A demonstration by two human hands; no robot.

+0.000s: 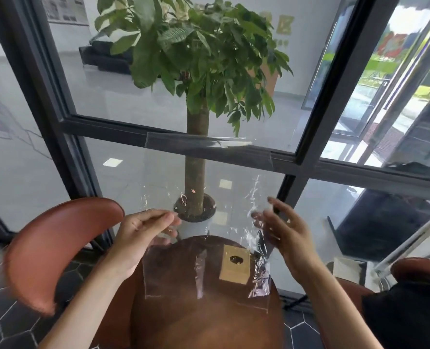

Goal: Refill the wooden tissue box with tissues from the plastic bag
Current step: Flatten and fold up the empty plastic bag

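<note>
1. Head view: the left hand [143, 226] pinches one side of the clear bag [206, 197], held up over the round table [204, 323]. The right hand [282, 227] is blurred, fingers spread against the other side; I cannot tell whether it grips.
2. The box [234, 267] stands on the table, seen through the bag. No tissues show inside the bag.
3. Risk: the slick film may slip from a one-sided pinch, or the hanging bag may sweep the light box off.
4. Bag: thin, crinkled, glossy. Box: pale wood, square, round top hole. Table: dark polished wood.
</note>
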